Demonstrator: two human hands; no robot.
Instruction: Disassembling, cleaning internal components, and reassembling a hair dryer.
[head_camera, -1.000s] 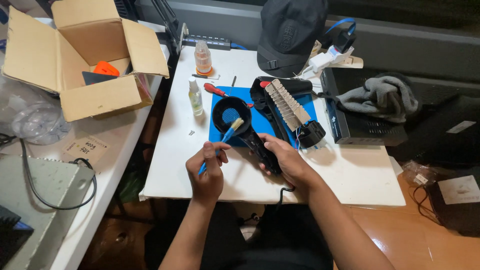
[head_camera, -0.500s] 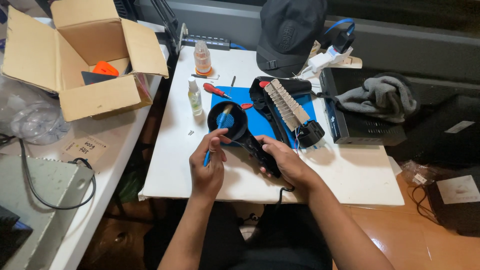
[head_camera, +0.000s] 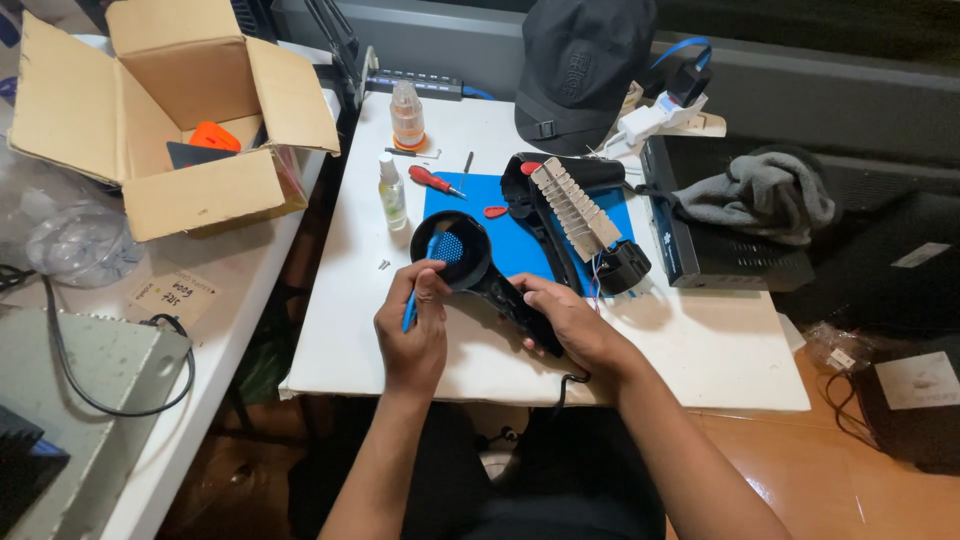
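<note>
The left hand is closed round a thin blue brush. The brush tip pokes into the round mouth of a black hair dryer shell. Inside the mouth there's a blue mesh w/ small holes.

The right hand grips the shell's handle, fingers wrapped tight. The shell lies low over the white table, its round end over the edge of a blue mat. A black cord hangs off the table edge near the right wrist.

On the mat, just right of the shell, sit the other dryer parts: a black half-shell and a pale heater block w/ ridges. A black round bit lies at the heater's lower end, w/ thin wires.

A red screwdriver lies at the mat's top left corner. A small clear bottle stands beside it, and another bottle stands farther back. A black cap sits at the far side. A grey cloth lies on a black box at the right. An open cardboard box sits on the next table, left.
</note>
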